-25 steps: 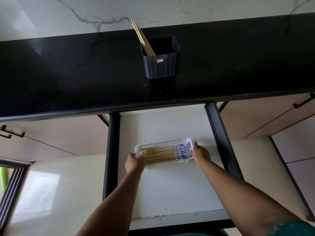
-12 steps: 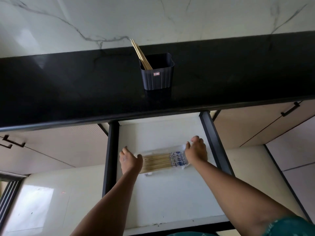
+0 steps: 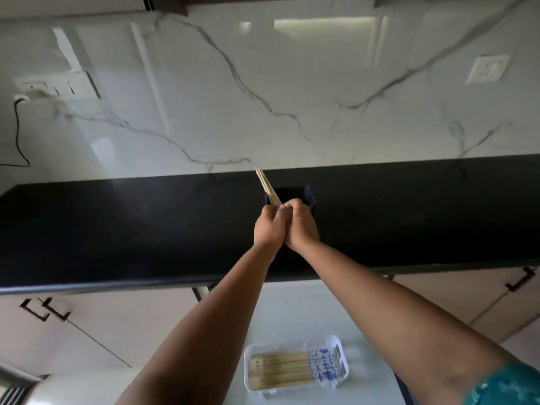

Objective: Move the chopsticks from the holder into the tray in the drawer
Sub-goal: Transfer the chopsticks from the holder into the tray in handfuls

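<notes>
Hands, left (image 3: 270,229) and right (image 3: 301,226), close together on the last pale wooden chopsticks (image 3: 266,187) leaning toward eleven o'clock in the dark plastic holder (image 3: 306,195) on the black counter (image 3: 131,229); lift straight, grip firm, toward the white tray (image 3: 340,366) at six o'clock.

Holder (image 3: 305,192) sitting on counter (image 3: 117,229), behind both hands; chopsticks (image 3: 267,187) leaning left, seemingly in holder. Tray (image 3: 342,368) lying in drawer (image 3: 295,311) below.
</notes>
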